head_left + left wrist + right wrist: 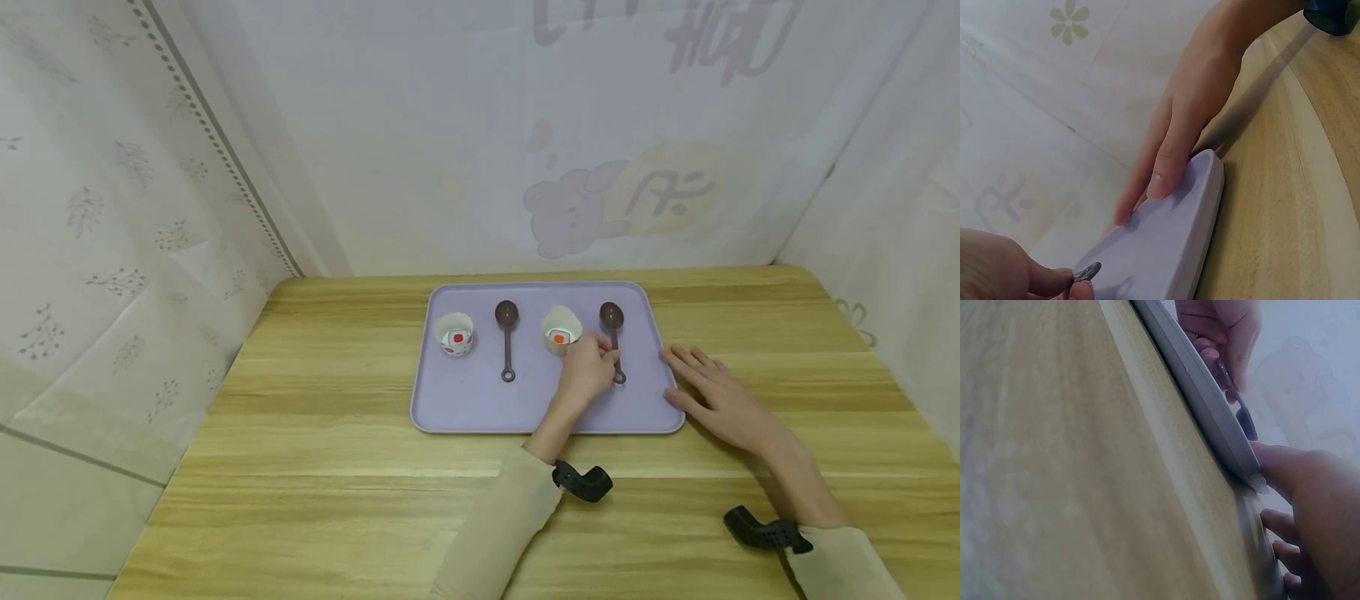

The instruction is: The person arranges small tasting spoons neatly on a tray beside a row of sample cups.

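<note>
My left hand [587, 369] pinches the handle of the right-hand brown measuring spoon [612, 317] between thumb and fingers, over the lilac tray [465, 408]. In the left wrist view the ringed end of its handle [1090, 270] sticks out past the fingertips. My right hand [716, 396] rests with straight fingers at the tray's right edge, its thumb on the rim. A second brown measuring spoon [507, 317] lies on the tray further left. Just left of my left hand stands a paper cup [560, 321] with an orange mark inside, partly covered by the fingers.
Another paper cup [453, 325], holding something with a red mark, stands at the tray's left side. Beneath the tray is a wooden table [315, 417]. Patterned white cloth [420, 167] hangs behind and along both sides. Each wrist wears a black camera mount.
</note>
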`<state>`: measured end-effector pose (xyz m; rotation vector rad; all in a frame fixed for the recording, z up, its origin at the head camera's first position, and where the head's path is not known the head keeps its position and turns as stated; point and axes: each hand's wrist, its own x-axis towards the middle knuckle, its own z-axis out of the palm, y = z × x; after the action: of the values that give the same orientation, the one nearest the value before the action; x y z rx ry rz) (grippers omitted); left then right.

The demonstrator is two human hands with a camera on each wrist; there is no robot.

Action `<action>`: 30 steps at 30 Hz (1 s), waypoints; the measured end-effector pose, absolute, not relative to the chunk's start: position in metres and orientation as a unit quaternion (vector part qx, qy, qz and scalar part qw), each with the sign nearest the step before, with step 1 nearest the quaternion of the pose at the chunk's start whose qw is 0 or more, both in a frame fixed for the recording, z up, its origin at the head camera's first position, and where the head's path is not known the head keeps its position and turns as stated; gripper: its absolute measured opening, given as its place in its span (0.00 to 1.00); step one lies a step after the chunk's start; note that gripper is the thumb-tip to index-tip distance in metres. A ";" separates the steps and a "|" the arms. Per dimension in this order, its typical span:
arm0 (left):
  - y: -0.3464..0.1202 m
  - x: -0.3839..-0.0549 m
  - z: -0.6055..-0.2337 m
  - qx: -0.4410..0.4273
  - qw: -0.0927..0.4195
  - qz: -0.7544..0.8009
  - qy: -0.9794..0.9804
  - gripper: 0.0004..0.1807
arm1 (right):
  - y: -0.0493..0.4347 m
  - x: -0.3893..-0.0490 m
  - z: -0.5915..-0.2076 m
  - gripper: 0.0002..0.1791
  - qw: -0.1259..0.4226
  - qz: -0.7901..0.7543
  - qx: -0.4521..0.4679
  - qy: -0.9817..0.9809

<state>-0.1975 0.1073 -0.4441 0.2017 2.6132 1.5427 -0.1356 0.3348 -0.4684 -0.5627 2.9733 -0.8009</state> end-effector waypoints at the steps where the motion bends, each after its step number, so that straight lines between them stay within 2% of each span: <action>1: 0.107 -0.198 -0.444 0.068 0.043 0.496 0.865 0.04 | 0.335 -0.136 -0.468 0.36 0.006 -0.255 -0.180 0.950; 6: 0.109 -0.198 -0.444 0.065 0.026 0.469 0.880 0.04 | 0.335 -0.136 -0.468 0.36 0.006 -0.252 -0.183 0.950; 18: 0.114 -0.201 -0.442 0.051 0.033 0.414 0.908 0.10 | 0.333 -0.134 -0.465 0.35 0.004 -0.252 -0.178 0.951; 30: 0.116 -0.201 -0.445 0.057 0.002 0.380 0.923 0.13 | 0.334 -0.133 -0.466 0.35 0.005 -0.251 -0.188 0.950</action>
<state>-0.2014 0.1157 -0.4454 0.1785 2.8967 1.1933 -0.1333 0.3336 -0.4659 -0.5886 2.9748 -0.7855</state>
